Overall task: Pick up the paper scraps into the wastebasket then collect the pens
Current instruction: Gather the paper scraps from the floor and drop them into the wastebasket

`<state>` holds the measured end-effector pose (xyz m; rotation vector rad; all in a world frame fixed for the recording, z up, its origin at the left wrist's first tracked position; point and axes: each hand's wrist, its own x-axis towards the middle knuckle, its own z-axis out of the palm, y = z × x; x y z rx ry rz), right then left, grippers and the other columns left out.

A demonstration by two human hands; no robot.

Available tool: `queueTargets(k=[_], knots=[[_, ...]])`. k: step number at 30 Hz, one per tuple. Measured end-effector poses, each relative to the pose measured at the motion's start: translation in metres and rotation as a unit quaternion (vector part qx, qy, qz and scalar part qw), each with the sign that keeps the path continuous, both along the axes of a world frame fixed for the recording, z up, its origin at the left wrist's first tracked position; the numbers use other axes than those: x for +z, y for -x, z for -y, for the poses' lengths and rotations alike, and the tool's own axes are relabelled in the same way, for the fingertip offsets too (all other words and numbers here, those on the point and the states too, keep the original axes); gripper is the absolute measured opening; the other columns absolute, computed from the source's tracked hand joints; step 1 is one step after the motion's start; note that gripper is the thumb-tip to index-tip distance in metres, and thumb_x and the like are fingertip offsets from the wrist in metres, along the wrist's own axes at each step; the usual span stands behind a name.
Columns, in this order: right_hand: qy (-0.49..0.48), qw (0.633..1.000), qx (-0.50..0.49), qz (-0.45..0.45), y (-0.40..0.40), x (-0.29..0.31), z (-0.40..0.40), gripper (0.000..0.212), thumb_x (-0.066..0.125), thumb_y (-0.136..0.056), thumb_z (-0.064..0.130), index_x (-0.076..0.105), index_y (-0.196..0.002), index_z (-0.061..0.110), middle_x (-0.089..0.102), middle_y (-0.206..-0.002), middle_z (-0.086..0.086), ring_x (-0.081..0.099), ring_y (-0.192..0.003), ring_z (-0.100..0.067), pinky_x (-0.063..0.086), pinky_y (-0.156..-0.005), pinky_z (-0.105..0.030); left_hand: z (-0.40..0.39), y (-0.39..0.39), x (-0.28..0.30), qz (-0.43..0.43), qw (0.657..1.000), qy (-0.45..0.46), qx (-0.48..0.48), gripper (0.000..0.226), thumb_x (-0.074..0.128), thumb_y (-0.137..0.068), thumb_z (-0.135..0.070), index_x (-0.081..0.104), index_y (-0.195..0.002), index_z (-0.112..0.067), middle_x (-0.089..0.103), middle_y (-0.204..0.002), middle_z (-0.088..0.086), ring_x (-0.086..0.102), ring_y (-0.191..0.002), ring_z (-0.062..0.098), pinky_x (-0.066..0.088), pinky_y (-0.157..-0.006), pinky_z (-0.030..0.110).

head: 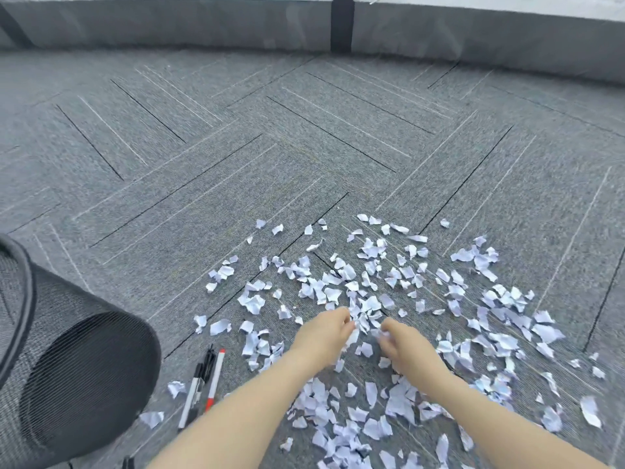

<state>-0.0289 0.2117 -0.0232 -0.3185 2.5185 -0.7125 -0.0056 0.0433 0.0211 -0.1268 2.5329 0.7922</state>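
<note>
Several white paper scraps (399, 299) lie scattered over the grey carpet, from the middle to the lower right. My left hand (324, 336) and my right hand (399, 343) reach into the pile side by side, fingers curled around scraps between them. A black mesh wastebasket (77, 363) lies on its side at the lower left, its rim at the far left edge of the view. Next to it lie pens (203, 380): black ones and a white one with a red cap, pointing away from me.
Grey carpet tiles (270, 147) stretch ahead to a low grey wall (203, 25) with a dark vertical post (341, 22). A stray scrap (152, 418) lies between the pens and the basket.
</note>
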Motion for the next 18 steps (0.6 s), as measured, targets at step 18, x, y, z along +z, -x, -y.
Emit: queueTargets(k=[18], knots=[[0.435, 0.849, -0.125, 0.274, 0.019, 0.233, 0.178, 0.015, 0.044, -0.094, 0.012, 0.054, -0.085, 0.017, 0.053, -0.081, 0.003, 0.051, -0.068, -0.009, 0.047, -0.044, -0.013, 0.128, -0.024, 0.206, -0.127, 0.803, -0.387, 0.436, 0.013, 0.044, -0.097, -0.027, 0.054, -0.089, -0.025, 0.048, -0.090, -0.009, 0.043, -0.093, 0.015, 0.040, -0.088, 0.034]])
